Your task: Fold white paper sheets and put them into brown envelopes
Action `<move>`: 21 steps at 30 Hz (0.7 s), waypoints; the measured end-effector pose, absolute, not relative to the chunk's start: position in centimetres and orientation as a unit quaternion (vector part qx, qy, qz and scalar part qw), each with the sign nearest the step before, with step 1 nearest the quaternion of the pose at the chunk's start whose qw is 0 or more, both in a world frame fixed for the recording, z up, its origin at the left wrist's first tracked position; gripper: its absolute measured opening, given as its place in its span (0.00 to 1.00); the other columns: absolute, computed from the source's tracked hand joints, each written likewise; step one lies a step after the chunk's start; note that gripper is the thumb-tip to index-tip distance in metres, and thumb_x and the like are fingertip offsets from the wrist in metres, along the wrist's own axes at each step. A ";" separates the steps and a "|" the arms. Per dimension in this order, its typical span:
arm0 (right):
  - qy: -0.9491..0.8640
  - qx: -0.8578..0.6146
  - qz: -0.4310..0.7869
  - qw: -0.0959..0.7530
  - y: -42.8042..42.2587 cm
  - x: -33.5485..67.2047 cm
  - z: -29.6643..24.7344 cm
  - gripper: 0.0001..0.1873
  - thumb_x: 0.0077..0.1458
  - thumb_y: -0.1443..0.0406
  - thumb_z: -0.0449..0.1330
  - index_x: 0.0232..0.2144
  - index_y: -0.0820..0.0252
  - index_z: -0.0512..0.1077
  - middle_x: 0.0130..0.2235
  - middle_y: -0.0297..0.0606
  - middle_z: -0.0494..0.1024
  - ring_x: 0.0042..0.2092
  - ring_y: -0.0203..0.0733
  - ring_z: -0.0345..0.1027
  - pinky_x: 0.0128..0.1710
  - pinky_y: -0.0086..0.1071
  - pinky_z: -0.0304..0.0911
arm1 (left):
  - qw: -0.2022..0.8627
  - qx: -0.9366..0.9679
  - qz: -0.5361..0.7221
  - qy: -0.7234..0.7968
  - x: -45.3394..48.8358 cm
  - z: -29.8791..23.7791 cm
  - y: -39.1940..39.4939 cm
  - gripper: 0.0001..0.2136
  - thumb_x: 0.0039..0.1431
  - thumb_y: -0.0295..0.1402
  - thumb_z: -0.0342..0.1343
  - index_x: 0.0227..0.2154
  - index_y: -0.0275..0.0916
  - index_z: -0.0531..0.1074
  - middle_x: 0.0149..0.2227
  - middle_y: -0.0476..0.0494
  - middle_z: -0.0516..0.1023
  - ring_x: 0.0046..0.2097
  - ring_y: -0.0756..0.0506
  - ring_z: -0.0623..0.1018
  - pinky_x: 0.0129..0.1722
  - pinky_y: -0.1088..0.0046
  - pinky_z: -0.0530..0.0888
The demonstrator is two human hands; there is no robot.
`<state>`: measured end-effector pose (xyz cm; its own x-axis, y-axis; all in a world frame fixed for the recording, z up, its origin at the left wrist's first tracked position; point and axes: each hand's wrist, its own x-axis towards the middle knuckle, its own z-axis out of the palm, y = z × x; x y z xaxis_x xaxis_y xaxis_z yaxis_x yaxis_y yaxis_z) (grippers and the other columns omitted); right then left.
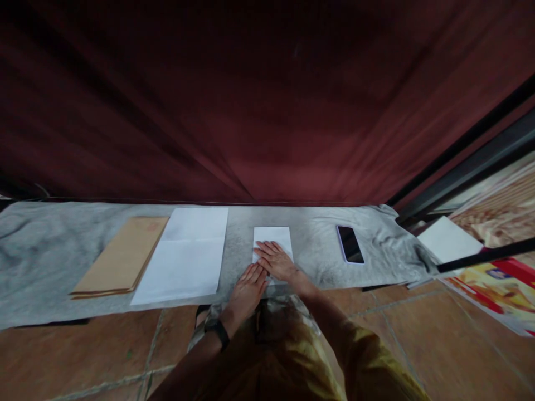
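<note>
A small white folded-looking sheet of paper [271,234] lies on the grey cloth in front of me. My right hand [273,260] rests flat across it, fingers stretched out to the left. Beside its lower left edge, my left hand [251,287] lies with fingers extended, their tips meeting the right hand's fingers. Part of the paper is hidden under the hands. Farther left are large white sheets [188,262] with a crease across them. They lie next to a stack of brown paper envelopes or bags [121,256]; I cannot tell which.
A phone [350,245] lies to the right on the grey cloth [313,223]. Behind the surface hangs a dark red curtain [284,139]. At the right are dark metal bars [476,150], a white box-like object [449,239] and a colourful carton [501,289]. Below is a tiled floor [438,334].
</note>
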<state>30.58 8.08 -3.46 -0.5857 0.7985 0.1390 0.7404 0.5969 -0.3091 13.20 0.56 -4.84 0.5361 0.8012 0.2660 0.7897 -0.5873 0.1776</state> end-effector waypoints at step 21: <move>-0.798 -0.582 0.087 0.129 13.5 31.7 -2.0 0.30 0.71 0.56 0.46 0.69 0.64 0.54 0.72 0.45 0.53 0.72 0.48 0.46 0.71 0.46 0.42 | 0.039 0.902 0.154 0.402 12.6 -4.0 0.5 0.28 0.65 0.46 0.55 0.66 0.53 0.61 0.72 0.38 0.52 0.71 0.34 0.56 0.66 0.49 0.61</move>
<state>31.69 13.45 -2.02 -0.2902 0.9512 0.1048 0.9060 0.3083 -0.2901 12.64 0.45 -3.97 0.6286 0.7378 0.2462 0.7137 -0.6729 0.1944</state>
